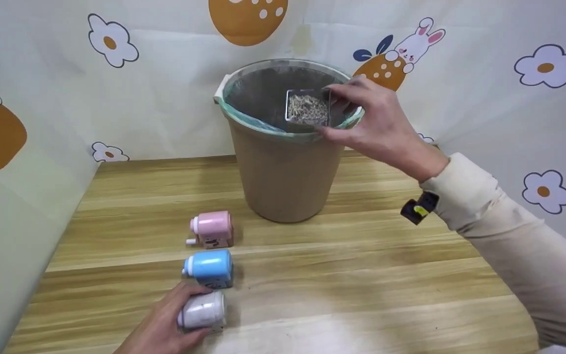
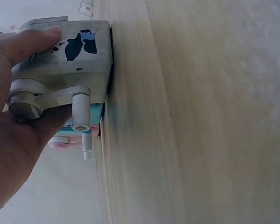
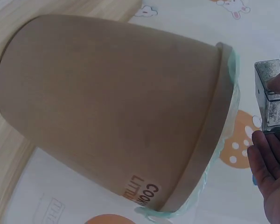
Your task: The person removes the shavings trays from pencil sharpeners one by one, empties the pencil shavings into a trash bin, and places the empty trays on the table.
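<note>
My right hand pinches a small clear drawer full of pencil shavings, tilted over the mouth of a brown waste bin; the right wrist view shows the drawer just past the bin rim. My left hand grips a white pencil sharpener that stands on the wooden table near the front edge. In the left wrist view the white sharpener shows its crank handle, with my thumb and fingers around it. A blue sharpener and a pink sharpener stand in a row behind it.
The bin has a green liner folded over its rim and stands at the back middle of the table. A patterned cloth with flowers and rabbits hangs behind and on both sides.
</note>
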`<state>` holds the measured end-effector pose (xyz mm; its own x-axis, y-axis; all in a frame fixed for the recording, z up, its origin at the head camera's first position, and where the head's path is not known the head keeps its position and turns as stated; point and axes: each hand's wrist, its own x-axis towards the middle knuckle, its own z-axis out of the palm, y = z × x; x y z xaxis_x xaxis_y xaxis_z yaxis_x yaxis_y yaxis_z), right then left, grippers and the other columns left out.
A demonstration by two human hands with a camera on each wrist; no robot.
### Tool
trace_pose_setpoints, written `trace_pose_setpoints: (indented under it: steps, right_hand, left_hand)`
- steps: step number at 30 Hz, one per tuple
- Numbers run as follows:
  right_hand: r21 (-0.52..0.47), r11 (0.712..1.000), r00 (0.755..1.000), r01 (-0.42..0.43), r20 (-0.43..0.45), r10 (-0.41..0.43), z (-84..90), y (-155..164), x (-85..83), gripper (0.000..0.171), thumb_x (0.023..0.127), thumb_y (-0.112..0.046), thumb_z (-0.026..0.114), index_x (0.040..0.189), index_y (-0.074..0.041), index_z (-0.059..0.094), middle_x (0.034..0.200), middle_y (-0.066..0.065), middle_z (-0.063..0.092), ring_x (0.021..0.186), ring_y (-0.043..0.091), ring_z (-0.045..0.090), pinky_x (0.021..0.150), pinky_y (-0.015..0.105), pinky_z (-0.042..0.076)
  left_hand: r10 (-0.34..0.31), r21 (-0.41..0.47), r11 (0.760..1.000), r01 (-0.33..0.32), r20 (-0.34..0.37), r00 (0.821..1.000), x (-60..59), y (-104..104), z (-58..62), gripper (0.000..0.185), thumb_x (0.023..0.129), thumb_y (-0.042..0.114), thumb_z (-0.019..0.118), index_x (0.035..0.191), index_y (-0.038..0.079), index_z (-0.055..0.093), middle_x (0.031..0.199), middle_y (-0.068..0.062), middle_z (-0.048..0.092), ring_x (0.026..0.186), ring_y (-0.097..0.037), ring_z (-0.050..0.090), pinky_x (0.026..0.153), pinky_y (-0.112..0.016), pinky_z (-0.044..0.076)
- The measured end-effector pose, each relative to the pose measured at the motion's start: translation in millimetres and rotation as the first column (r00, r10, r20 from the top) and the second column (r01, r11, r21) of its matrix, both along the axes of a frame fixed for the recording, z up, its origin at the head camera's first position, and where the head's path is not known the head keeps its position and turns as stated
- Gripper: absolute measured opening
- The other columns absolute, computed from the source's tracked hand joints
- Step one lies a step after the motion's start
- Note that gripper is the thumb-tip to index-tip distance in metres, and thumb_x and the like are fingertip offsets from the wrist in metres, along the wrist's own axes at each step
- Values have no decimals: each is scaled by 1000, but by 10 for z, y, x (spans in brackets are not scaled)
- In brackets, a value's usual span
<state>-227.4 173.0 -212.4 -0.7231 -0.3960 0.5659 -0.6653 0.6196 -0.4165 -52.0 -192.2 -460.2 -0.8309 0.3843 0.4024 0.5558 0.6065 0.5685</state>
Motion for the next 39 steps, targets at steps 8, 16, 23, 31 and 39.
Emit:
trace_pose_setpoints:
  steps: [8, 16, 23, 31, 39]
  right_hand:
    - [30, 999, 998, 45, 32, -46, 95, -40, -163, 55, 80, -20, 82, 130, -3, 65, 111, 12, 63, 99, 19, 60, 87, 27, 52]
    - [110, 991, 996, 80, 31, -84, 102, -47, -288, 62, 82, -17, 81, 138, -3, 59, 114, 18, 55, 106, 28, 56, 92, 37, 53]
    - [198, 977, 997, 76, -47, -68, 83, -53, -351, 62, 83, -12, 80, 141, -6, 57, 121, 20, 52, 115, 29, 54, 99, 41, 54]
    - [272, 959, 985, 73, -173, -25, 62, -42, -406, 60, 82, -2, 78, 139, -9, 60, 122, 23, 51, 117, 34, 55, 99, 44, 54]
    - [396, 915, 921, 73, -378, 90, 55, -71, -473, 49, 82, 10, 70, 129, -4, 66, 115, 26, 54, 104, 37, 60, 91, 47, 58]
  left_hand:
    - [9, 16, 1000, -9, 18, 1000, -4, 3, 3, 64, 63, 19, 94, 118, 23, 60, 110, 14, 61, 97, 2, 55, 78, -24, 51]
    - [-4, 40, 999, 3, 37, 999, 2, -1, 0, 65, 63, 16, 94, 118, 21, 60, 110, 12, 62, 98, 2, 55, 79, -23, 51]
    - [-7, 54, 999, 6, 6, 1000, -9, -2, -41, 67, 60, 14, 95, 118, 19, 60, 110, 9, 62, 99, 2, 55, 80, -23, 52]
    - [-9, 63, 998, 8, 16, 1000, 3, -13, -74, 69, 60, 15, 95, 120, 16, 60, 108, 1, 64, 97, 2, 56, 75, -23, 52]
    - [12, 55, 998, -20, 137, 990, 13, -10, -26, 63, 65, 18, 93, 118, 17, 59, 107, 0, 64, 95, 3, 55, 74, -23, 52]
